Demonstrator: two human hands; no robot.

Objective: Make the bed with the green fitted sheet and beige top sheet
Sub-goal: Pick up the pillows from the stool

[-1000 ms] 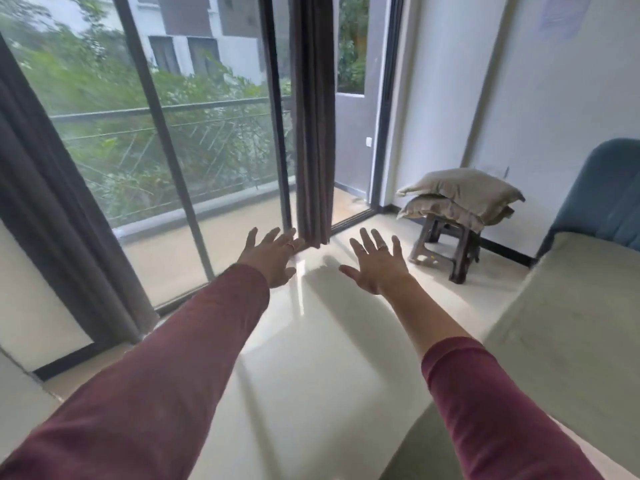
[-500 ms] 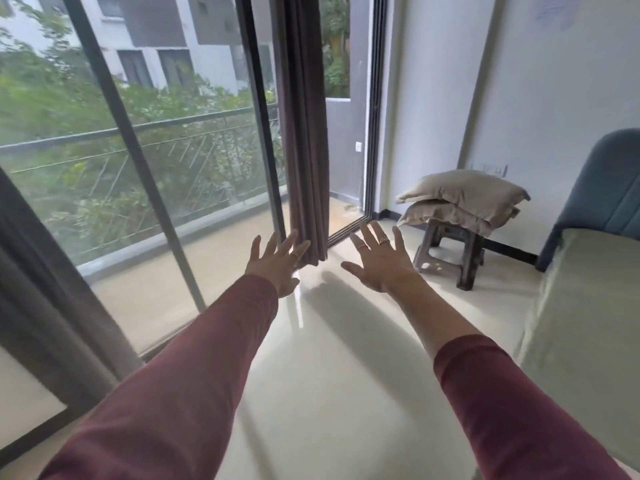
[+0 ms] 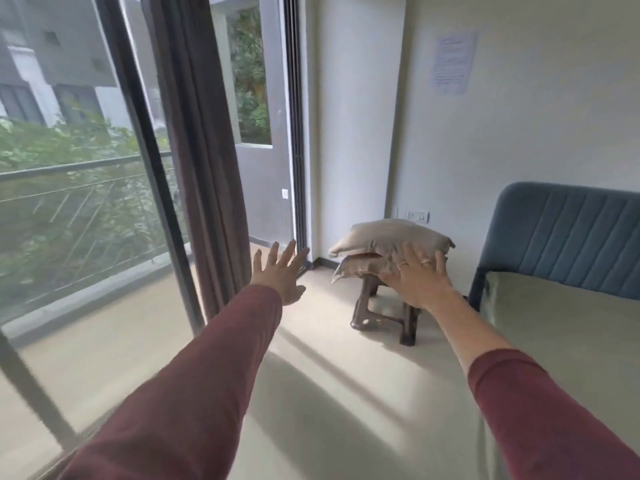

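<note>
Both hands reach forward with fingers spread and released, holding nothing: the left hand (image 3: 281,275) hangs over bare floor near the curtain (image 3: 204,161), while the right hand (image 3: 417,280) lies in line with the 2 beige pillows (image 3: 381,242) stacked on a small stool (image 3: 384,315), though whether it touches them cannot be told. The green fitted sheet (image 3: 561,334) already covers the bed to the right, below the blue headboard (image 3: 568,233), and no beige top sheet is visible here. Judging by this, the pillows lie straight ahead with their long axis running left to right, nearer the right hand, so the left must swing rightward to meet them.
</note>
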